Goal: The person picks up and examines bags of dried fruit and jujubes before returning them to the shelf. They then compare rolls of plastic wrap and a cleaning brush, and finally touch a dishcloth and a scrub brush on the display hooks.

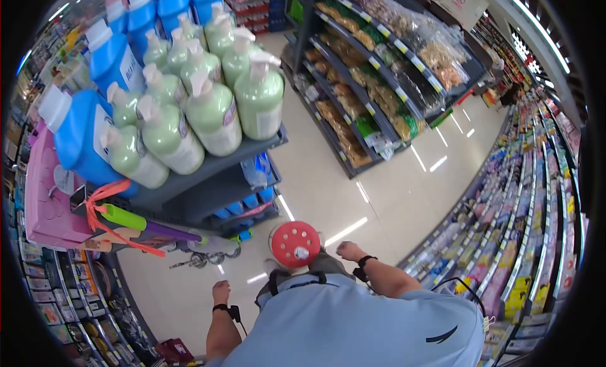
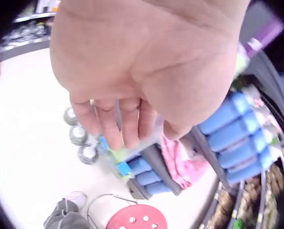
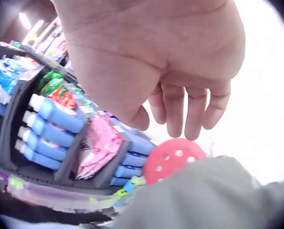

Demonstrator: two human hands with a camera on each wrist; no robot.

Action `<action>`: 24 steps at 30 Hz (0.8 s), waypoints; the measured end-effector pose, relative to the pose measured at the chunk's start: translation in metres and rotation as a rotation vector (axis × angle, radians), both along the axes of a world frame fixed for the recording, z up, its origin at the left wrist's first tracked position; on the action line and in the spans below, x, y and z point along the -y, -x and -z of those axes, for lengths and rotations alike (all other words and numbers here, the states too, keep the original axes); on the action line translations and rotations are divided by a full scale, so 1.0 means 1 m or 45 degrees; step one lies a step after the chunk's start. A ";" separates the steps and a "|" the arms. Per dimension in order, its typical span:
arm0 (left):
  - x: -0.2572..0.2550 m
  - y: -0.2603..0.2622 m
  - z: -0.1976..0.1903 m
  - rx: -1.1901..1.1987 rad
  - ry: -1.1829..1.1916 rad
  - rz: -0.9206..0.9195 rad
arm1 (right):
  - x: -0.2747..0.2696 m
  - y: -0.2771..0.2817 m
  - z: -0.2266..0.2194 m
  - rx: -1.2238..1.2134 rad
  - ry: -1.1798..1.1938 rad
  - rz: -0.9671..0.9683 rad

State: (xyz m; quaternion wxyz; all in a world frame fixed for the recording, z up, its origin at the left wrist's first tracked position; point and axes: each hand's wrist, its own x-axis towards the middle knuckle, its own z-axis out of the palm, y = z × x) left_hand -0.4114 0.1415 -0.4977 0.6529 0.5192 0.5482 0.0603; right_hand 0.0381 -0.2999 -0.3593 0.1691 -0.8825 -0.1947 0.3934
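My left hand [image 1: 221, 293] hangs at my side over the pale floor, holding nothing. Its fingers [image 2: 108, 126] droop, loosely bent, in the left wrist view. On the other side my right hand [image 1: 350, 251] also hangs free, fingers [image 3: 194, 112] relaxed and apart from anything. A red round stool [image 1: 295, 244] with holes in its seat stands on the floor just in front of my legs, between the two hands. The right hand is the nearer one to it. In the right wrist view, a grey trouser leg [image 3: 204, 195] partly covers the stool.
At the front left, a shelf unit [image 1: 189, 193] bears pale green pump bottles [image 1: 211, 118] and blue jugs [image 1: 85, 133]. Beyond the aisle stands a rack of bagged dry goods [image 1: 372, 83]. Long shelves of packets [image 1: 499, 228] line the right. Metal casters [image 1: 199, 260] lie low beside the unit.
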 end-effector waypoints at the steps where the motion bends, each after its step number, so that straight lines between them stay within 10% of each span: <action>1: -0.004 0.028 0.001 -0.017 0.015 0.021 | 0.030 0.012 0.009 -0.039 0.079 0.002; 4: -0.005 0.071 -0.032 -0.272 0.494 -0.272 | 0.074 0.043 -0.004 -0.178 0.259 0.333; 7: -0.014 0.122 0.024 0.102 -0.207 0.944 | 0.087 0.059 -0.010 -0.309 0.210 0.666; 9: -0.001 0.118 0.028 0.113 -0.232 0.911 | 0.079 0.062 -0.007 -0.265 0.100 0.716; 10: 0.014 0.066 -0.047 -0.349 0.339 0.357 | 0.074 0.063 -0.001 -0.221 0.006 0.726; 13: 0.019 -0.003 -0.076 -0.333 0.198 0.282 | 0.049 0.061 0.005 -0.174 -0.188 0.695; 18: 0.028 -0.105 -0.117 -0.085 -0.034 0.300 | 0.025 0.045 -0.045 -0.020 -0.364 0.430; 24: 0.086 -0.146 -0.149 -0.091 -0.199 0.529 | 0.120 0.041 -0.019 -0.100 -0.437 0.760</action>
